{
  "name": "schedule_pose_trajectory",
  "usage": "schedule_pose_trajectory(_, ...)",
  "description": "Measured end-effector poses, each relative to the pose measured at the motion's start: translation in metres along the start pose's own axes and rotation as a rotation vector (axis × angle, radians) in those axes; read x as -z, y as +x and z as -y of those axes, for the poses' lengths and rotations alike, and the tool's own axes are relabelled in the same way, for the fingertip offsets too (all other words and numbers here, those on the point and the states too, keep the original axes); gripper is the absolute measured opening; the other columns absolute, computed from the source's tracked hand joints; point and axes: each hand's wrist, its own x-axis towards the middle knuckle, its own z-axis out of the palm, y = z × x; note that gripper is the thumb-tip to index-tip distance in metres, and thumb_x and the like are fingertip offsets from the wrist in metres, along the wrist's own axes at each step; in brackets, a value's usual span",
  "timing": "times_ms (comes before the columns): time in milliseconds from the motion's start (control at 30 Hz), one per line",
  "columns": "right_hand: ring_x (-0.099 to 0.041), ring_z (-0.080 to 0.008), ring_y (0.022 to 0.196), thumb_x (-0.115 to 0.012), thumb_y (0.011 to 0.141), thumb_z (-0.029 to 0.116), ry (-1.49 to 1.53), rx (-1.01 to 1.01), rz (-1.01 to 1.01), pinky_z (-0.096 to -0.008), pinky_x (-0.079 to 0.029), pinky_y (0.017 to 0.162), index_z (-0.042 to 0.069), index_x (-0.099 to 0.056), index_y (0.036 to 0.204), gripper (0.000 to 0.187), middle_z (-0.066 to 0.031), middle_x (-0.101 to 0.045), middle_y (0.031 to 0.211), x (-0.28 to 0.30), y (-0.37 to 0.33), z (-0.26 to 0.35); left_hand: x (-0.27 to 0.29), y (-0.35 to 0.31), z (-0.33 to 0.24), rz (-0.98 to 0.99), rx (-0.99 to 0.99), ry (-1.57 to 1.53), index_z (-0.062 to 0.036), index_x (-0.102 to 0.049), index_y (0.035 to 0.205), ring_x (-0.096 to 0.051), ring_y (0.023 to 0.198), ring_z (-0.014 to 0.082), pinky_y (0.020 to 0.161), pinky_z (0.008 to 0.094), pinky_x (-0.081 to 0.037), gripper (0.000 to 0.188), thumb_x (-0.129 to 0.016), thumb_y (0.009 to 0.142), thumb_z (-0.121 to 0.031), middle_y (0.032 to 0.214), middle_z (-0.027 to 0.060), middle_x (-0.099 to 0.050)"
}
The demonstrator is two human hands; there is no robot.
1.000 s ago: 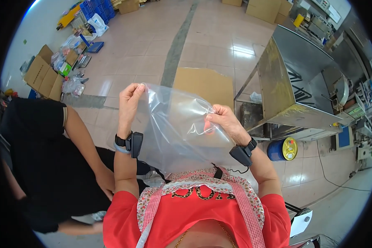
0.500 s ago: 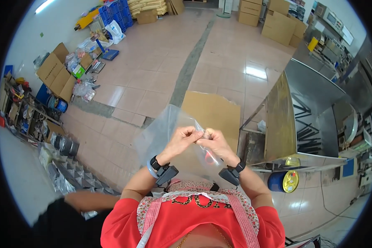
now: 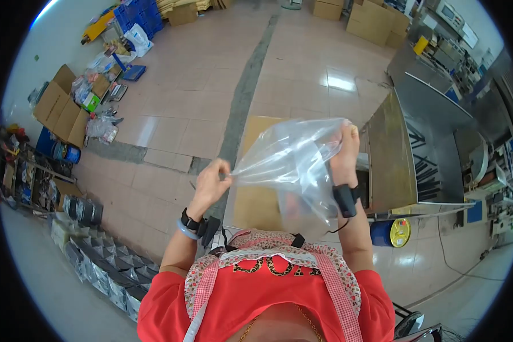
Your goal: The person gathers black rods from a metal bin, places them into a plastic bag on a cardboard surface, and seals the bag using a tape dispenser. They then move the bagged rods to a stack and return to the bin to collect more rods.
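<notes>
V. bright, glare on tiles [image 3: 308,80] & bag [image 3: 299,157], bent edges w/ blk corners

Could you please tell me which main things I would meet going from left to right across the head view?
Open cardboard box, left hand, clear plastic bag, right hand, large metal trough.

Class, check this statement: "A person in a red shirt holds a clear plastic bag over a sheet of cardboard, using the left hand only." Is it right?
Not quite: the head view shows the right hand gripping the clear plastic bag too, so both hands hold it. The left hand, red shirt and cardboard are correct.
</notes>
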Motion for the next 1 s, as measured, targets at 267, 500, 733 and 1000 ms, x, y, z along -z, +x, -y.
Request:
schedule_pose_trajectory(267, -0.037, -0.0025, 0.046, -0.055, 0.085, 0.008, -0.663, -0.242, 0.609, -0.0176, -0.031, 0.038, 0.011, -0.046, 0.087, 0.010, 0.0063, -0.040, 0.060, -0.051, -0.089, -0.088, -0.014, 0.006, -0.018, -0.113, -0.172, 0.390, -0.0060, -0.041, 0.122, -0.048, 0.109, 0.0351, 0.087, 0.0417, -0.041, 0.063, -0.067, 0.067, -0.023, 0.116, 0.0184, -0.049)
schedule_pose_trajectory(500, -0.048, -0.0095, 0.051, -0.057, 0.077, 0.003, -1.234, 0.159, 1.221, -0.0248, -0.039, 0.045, 0.006, -0.052, 0.096, 0.020, -0.0021, -0.046, 0.062, -0.029, -0.100, -0.103, 0.002, -0.021, 0.034, -0.223, 0.008, -0.015, -0.0051, -0.051, 0.101, -0.056, 0.085, 0.0362, 0.069, 0.0425, -0.043, 0.026, -0.053, 0.076, -0.006, 0.087, 0.0179, -0.058)
schedule_pose_trajectory(733, -0.058, -0.0209, 0.072, -0.053, 0.077, 0.001, -1.381, 0.574, 0.972, -0.0308, -0.045, 0.061, 0.004, -0.055, 0.095, 0.019, -0.0095, -0.058, 0.085, 0.010, 0.021, -0.168, 0.000, -0.051, 0.026, -0.225, -0.022, -0.331, -0.0035, -0.051, 0.092, -0.056, 0.077, 0.0358, 0.061, 0.0445, -0.040, 0.013, -0.050, 0.079, -0.006, 0.078, 0.0172, -0.058)
schedule_pose_trajectory(1000, -0.058, -0.0174, 0.079, -0.045, 0.087, 0.008, -0.349, -0.632, 0.307, -0.0263, -0.047, 0.068, 0.003, -0.054, 0.101, 0.018, -0.0039, -0.060, 0.088, 0.030, 0.025, -0.177, 0.004, -0.074, 0.026, -0.015, 0.060, -0.052, -0.0033, -0.054, 0.088, -0.057, 0.074, 0.0345, 0.063, 0.0444, -0.043, 0.011, -0.050, 0.079, -0.008, 0.074, 0.0180, -0.057)
